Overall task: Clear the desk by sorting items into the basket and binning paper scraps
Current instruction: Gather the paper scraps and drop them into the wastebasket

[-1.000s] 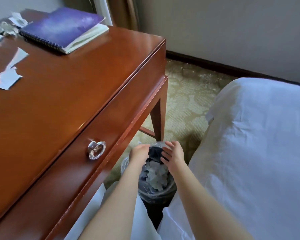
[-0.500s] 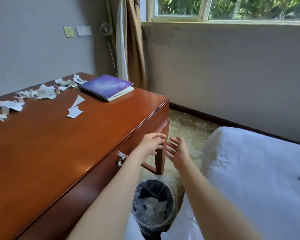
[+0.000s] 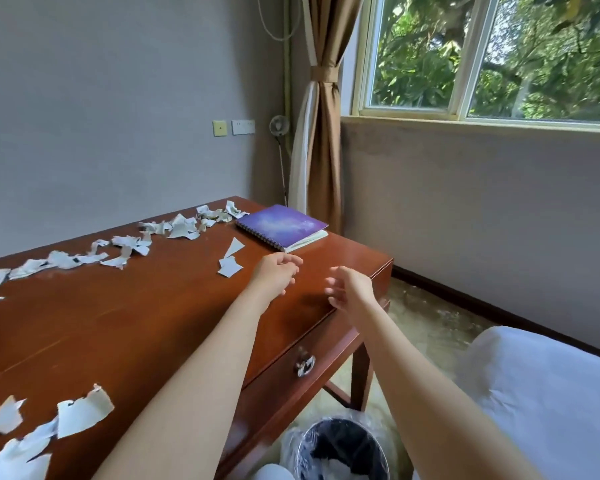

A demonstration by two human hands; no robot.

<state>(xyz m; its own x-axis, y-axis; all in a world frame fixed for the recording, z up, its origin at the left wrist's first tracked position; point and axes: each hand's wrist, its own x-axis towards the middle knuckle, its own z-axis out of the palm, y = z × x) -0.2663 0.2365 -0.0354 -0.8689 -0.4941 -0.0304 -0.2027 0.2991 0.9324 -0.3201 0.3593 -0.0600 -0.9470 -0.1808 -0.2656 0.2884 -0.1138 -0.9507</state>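
Torn white paper scraps (image 3: 125, 251) lie in a long trail along the back of the brown wooden desk (image 3: 136, 320). Two more scraps (image 3: 230, 260) sit near its middle, and several larger scraps (image 3: 80, 412) lie at the front left. A purple spiral notebook (image 3: 280, 226) rests at the desk's far right corner. My left hand (image 3: 277, 273) hovers above the desk just right of the two middle scraps, fingers loosely curled and empty. My right hand (image 3: 350, 287) hangs beside it over the desk's right edge, fingers relaxed, holding nothing. The black bin (image 3: 343, 448) with a clear liner stands on the floor below.
A drawer with a metal ring pull (image 3: 305, 364) faces me on the desk's front. A white bed (image 3: 548, 393) fills the right side. A tied brown curtain (image 3: 323, 133) and a window (image 3: 482, 53) stand behind the desk. No basket is in view.
Both hands rose from the bin's rim up over the desk's right end. The view tilted upward from the bin to the desk top and window.
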